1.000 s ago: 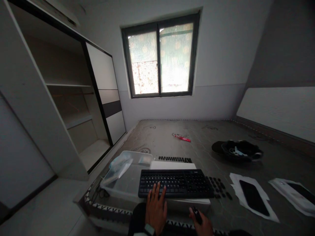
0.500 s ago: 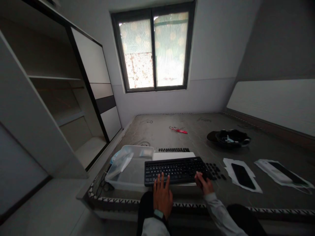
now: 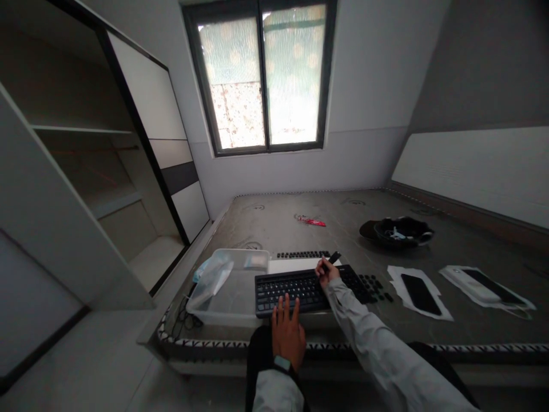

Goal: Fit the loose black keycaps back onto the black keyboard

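A black keyboard (image 3: 291, 290) lies near the mattress's front edge, on top of something flat and white (image 3: 295, 265). My left hand (image 3: 288, 329) rests at the keyboard's lower edge, palm down with its fingers outstretched. Over the keyboard's back right part, my right hand (image 3: 327, 272) is closed on a small black stick-like object (image 3: 335, 257), whose exact kind I cannot make out. Loose black keycaps stand in rows (image 3: 303, 254) behind the white thing. More keycaps (image 3: 376, 288) lie in a cluster at the keyboard's right.
Left of the keyboard stands a clear plastic box (image 3: 234, 306) with bags inside. Two dark phones (image 3: 420, 293) (image 3: 493, 286) lie on white sheets at the right. Farther back are a black cap (image 3: 398, 233) and a red packet (image 3: 315, 222). Cables (image 3: 185, 320) hang at the left edge.
My right hand has moved up and left, from the keyboard's lower right to its back edge, and the black object in it now shows. My left hand stays on the keyboard's front edge.
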Available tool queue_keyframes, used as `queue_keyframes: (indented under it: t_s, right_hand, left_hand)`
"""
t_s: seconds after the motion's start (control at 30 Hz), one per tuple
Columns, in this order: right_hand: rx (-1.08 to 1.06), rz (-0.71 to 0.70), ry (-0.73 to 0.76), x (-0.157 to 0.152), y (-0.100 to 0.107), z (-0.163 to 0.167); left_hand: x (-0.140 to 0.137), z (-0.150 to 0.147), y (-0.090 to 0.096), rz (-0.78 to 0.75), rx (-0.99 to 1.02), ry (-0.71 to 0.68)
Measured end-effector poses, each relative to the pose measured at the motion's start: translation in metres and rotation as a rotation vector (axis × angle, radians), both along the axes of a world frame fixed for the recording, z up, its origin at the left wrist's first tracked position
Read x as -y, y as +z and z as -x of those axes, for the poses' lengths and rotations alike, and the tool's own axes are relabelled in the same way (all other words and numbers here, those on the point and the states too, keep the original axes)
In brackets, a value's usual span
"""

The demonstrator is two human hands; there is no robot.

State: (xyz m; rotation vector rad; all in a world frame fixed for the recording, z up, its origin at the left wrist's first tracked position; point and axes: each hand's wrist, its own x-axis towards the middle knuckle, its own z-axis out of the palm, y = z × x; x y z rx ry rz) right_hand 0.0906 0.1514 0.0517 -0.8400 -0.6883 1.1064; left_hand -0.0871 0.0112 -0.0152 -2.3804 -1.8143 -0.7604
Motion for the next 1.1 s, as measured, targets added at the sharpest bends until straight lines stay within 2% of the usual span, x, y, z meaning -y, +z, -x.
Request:
queue_keyframes:
  t_s: [0.23,0.5,0.73,0.93,1.1]
  right_hand:
    - [-0.079,0.096,0.068,-0.014,-0.011,0.011]
    - [-0.107,0.169,0.127,-0.022,-0.015,0.014]
    - [-0.081,0.222,0.161,-0.022,-0.021,0.011]
    - [-0.021,0.259,0.165,-0.035,-0.03,0.016]
    - [0.038,0.24,0.14,-0.044,-0.034,0.025]
  left_hand:
    - [-0.001,0.0,0.001,-0.006,-0.011,0.003]
    - [-0.002,0.0,0.001,0.004,-0.015,0.015]
    - [-0.004,-0.002,0.0,-0.008,-0.041,0.029]
    - [-0.003,-0.002,0.001,-0.009,-0.05,0.038]
    - [-0.003,0.0,0.0,-0.005,-0.047,0.015]
